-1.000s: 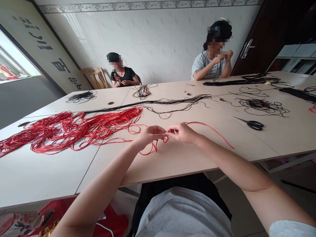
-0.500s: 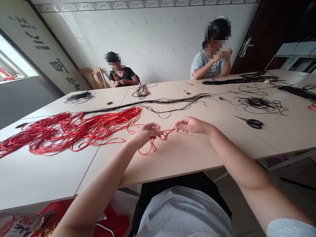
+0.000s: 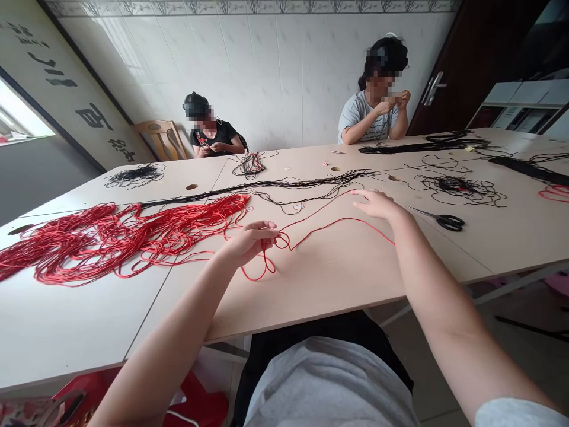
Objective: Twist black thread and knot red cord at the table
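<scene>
My left hand (image 3: 254,242) pinches a red cord (image 3: 347,219) at a small loop beside the fingertips, and more loops of it hang below onto the table. From there one strand runs taut up and right to the fingertips of my right hand (image 3: 376,204), which holds it with its fingers fairly straight. A second strand curves slackly across the table and passes under my right forearm. Left of my left hand lies a large heap of red cords (image 3: 164,231).
Black cords (image 3: 284,182) stretch across the table (image 3: 311,296) beyond my hands. Scissors (image 3: 448,222) lie right of my right hand, near a tangle of black cord (image 3: 466,188). Two people (image 3: 217,139) (image 3: 373,115) sit at the far side, hands raised.
My right hand has moved away to the right and slightly up, drawing out a long strand of red cord. My left hand keeps its hold on the loops.
</scene>
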Motion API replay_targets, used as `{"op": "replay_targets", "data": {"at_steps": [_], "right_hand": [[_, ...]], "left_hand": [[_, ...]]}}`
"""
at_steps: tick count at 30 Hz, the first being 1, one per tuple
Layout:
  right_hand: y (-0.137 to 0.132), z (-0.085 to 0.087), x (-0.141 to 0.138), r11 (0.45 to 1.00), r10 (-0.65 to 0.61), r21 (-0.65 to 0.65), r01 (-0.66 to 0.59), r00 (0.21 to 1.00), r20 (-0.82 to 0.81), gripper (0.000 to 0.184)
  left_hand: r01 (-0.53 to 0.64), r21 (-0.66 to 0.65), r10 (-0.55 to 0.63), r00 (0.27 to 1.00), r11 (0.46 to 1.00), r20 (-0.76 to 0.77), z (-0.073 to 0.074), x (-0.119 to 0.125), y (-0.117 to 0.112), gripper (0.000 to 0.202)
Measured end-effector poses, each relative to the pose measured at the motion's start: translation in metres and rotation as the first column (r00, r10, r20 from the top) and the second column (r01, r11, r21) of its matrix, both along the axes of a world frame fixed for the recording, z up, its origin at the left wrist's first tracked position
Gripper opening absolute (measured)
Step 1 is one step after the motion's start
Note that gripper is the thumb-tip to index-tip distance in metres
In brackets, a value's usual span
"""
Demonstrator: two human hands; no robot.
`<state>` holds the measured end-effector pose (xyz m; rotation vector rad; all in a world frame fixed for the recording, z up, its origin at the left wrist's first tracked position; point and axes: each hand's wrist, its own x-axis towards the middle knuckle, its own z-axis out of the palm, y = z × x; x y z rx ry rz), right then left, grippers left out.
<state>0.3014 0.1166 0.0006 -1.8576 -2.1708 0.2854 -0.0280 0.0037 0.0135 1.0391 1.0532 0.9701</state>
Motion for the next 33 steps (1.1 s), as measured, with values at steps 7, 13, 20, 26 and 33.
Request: {"op": "replay_targets", "data": {"at_steps": [7, 13, 20, 26, 33], "right_hand": [[-0.005, -0.014, -0.023, 0.991, 0.026, -0.13, -0.012, 0.994, 0.105, 0.017], [-0.013, -0.01, -0.035, 0.953, 0.145, -0.285, -0.105, 0.982, 0.121, 0.01], [-0.027, 0.016, 0.006, 0.64, 0.544, -0.448, -0.624, 0.78, -0.31, 0.031], [0.003, 0.004, -0.01, 0.971, 0.239, 0.155, -0.183, 0.753, -0.613, 0.047], [0.037, -0.05, -0.034, 0.99, 0.143, 0.08, -0.12, 0.9, -0.413, 0.051]], "left_hand": [[0.003, -0.026, -0.002, 0.999, 1.0, 0.04, -0.002, -0.003, 0.002, 0.016], [-0.005, -0.042, 0.007, 0.998, 0.999, 0.06, -0.005, -0.005, 0.002, 0.015], [-0.012, -0.043, 0.015, 0.998, 0.999, 0.068, -0.004, -0.002, 0.002, 0.015], [-0.008, -0.061, 0.011, 0.998, 0.998, 0.058, -0.005, -0.001, 0.002, 0.015], [0.004, -0.075, -0.002, 1.0, 0.997, 0.021, -0.01, -0.002, 0.005, 0.015]]}}
